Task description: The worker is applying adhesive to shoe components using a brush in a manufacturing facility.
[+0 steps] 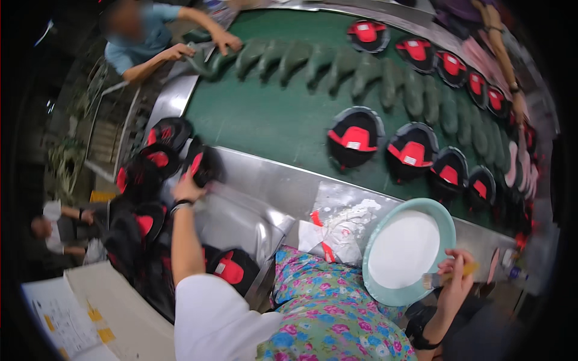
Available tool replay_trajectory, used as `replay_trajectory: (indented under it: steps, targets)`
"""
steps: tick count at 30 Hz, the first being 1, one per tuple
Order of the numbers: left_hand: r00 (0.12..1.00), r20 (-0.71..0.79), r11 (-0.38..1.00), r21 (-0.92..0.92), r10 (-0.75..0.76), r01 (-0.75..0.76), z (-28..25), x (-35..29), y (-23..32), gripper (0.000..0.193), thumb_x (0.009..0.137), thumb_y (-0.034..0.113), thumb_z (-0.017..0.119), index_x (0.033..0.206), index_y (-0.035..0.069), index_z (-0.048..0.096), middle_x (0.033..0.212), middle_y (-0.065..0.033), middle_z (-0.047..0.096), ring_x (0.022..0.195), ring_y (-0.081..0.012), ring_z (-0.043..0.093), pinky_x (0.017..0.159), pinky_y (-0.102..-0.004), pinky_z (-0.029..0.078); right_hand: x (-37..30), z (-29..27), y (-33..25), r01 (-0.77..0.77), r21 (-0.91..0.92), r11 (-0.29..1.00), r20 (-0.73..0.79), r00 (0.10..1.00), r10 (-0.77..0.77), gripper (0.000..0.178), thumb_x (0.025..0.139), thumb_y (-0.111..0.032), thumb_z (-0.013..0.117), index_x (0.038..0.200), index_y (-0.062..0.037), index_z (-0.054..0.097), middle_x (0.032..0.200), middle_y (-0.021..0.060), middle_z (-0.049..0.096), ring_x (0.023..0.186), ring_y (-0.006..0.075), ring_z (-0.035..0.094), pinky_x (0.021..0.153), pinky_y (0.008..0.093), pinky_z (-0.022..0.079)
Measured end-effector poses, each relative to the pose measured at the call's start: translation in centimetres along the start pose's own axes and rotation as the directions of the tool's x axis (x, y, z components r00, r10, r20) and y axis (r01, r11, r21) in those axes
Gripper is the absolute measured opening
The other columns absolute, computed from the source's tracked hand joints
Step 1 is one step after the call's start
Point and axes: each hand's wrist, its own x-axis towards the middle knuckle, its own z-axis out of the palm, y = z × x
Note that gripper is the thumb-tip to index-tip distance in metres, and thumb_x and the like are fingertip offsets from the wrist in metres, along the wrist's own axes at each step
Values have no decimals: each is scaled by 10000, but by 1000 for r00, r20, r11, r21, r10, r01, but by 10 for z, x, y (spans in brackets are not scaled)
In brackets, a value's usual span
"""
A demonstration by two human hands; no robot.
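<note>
My left hand [188, 189] reaches out to the left and grips the edge of a black and red shoe upper [208, 163], which is slightly blurred. This upper is beside a heap of similar ones, such as the shoe upper [158, 159] behind my wrist. In my right hand [456, 287] is a brush [431, 280] with a yellowish handle, my fingers closed round it. Its bristles are at the right rim of a pale green basin [394, 297], which holds white liquid [403, 248].
A green conveyor belt [241, 114] carries a long row of dark green shoe lasts [343, 67]. Several uppers [355, 138] sit along both its sides. A metal tray [232, 219] and white-smeared cloth [340, 231] lie nearby. A co-worker [141, 42] handles lasts at the far left; another's arm [498, 48] reaches in from the right.
</note>
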Motion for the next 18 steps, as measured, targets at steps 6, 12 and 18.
replay_trajectory:
  steps: [6, 12, 18]
  targets:
    - [887, -156, 900, 101, 435, -424, -49, -44, 31, 427, 570, 269, 775, 864, -11, 641, 874, -185, 637, 863, -357, 624, 722, -420, 508, -14, 29, -33, -193, -267, 944, 127, 964, 233, 214, 893, -84, 575, 1091, -4, 591, 1026, 98, 632, 797, 121, 579, 639, 226, 463]
    - [129, -62, 132, 65, 990, -989, -110, -217, 212, 159, 645, 113, 636, 740, 18, 550, 720, -115, 584, 745, -269, 600, 647, -380, 467, -40, 65, -50, 790, -177, 587, 636, 547, -545, 529, 729, -83, 718, 1226, -22, 548, 1109, 105, 611, 1071, 271, 569, 793, 332, 518]
    - [-196, 93, -200, 42, 976, -979, -155, -300, 233, 186, 670, 123, 648, 788, 16, 550, 752, -95, 588, 783, -245, 596, 725, -352, 437, -69, 44, -35, 802, -205, 561, 791, 474, -388, 400, 663, -36, 674, 1062, -52, 639, 1054, 26, 632, 1051, 193, 581, 681, 276, 545]
